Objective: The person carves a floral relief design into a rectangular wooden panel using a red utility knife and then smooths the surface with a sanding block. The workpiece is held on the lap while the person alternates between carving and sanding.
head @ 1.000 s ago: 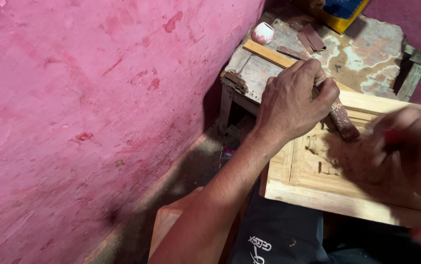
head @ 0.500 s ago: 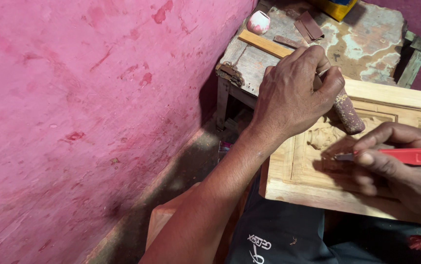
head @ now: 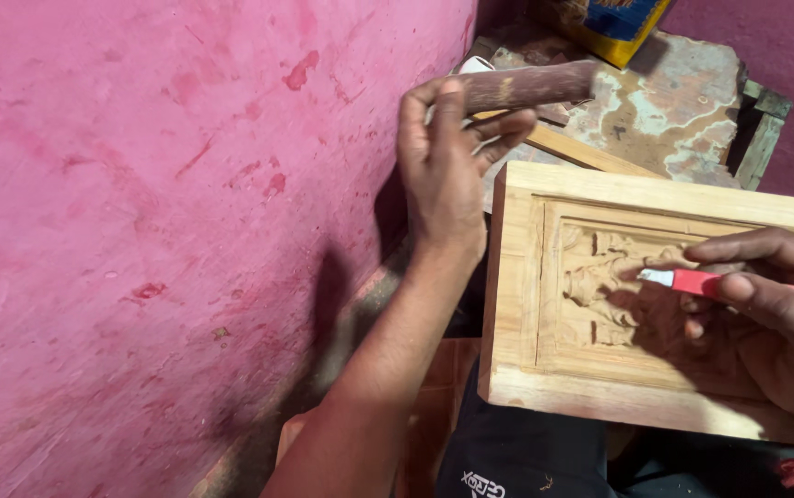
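Pale wood carved with chisel and mallet beside a pink wall.
The carved wooden panel (head: 599, 304) was propped on the lap; the red-handled chisel (head: 738, 286) was gripped by the right hand (head: 775, 304) against the relief, while the wooden mallet (head: 526, 86) was held raised, clasped by the left hand (head: 443, 157).

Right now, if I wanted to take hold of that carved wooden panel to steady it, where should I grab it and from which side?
Probably the plain left border of the carved wooden panel, taken from the pink-wall side. That frame is flat, wide and uncarved and its edge overhangs freely. The right hand works a red-handled tool on the relief, and the left hand is raised, holding a brown stick.
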